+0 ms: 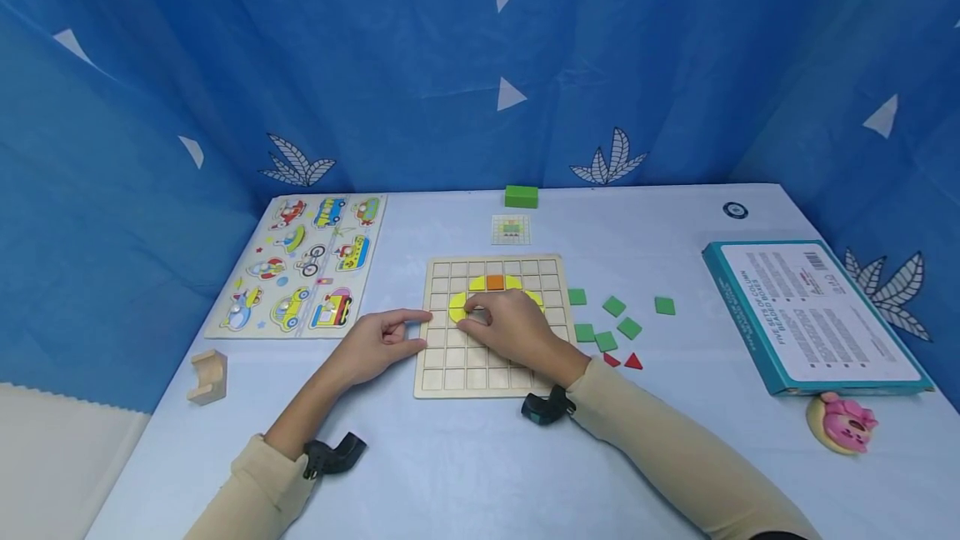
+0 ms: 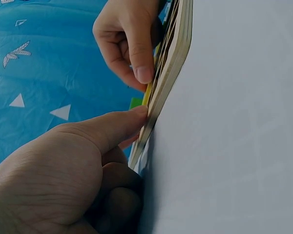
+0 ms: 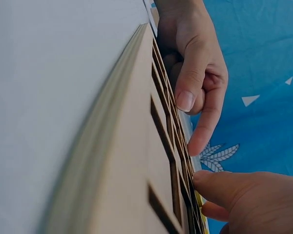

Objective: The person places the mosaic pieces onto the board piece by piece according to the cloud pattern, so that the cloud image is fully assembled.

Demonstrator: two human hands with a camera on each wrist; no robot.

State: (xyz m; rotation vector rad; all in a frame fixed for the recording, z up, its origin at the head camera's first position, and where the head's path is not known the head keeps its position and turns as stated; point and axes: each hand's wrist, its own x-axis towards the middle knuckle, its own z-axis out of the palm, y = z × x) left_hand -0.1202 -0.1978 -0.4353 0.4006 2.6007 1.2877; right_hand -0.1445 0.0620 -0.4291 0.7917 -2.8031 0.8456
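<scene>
A wooden grid board [image 1: 444,379] lies on the table, bearing yellow rounded pieces [image 1: 512,282] and an orange square [image 1: 495,282]. My left hand [image 1: 377,346] rests its extended thumb and index finger against the board's left edge, its other fingers folded in. Over the board, my right hand [image 1: 516,327] pinches a yellow piece [image 1: 457,303] between thumb and index finger; part of that piece is hidden. In the left wrist view, the right hand [image 2: 129,39] reaches down to the board's face [image 2: 171,68]. The right wrist view shows the left hand [image 3: 198,63] at the far edge.
Green squares [image 1: 614,306] and red triangles [image 1: 633,361] lie right of the board. Behind it are a pattern card [image 1: 511,230] and a green block [image 1: 521,196]. A vehicle puzzle [image 1: 300,265], wooden block [image 1: 207,377], teal box [image 1: 821,315] and pink figure [image 1: 846,423] flank it.
</scene>
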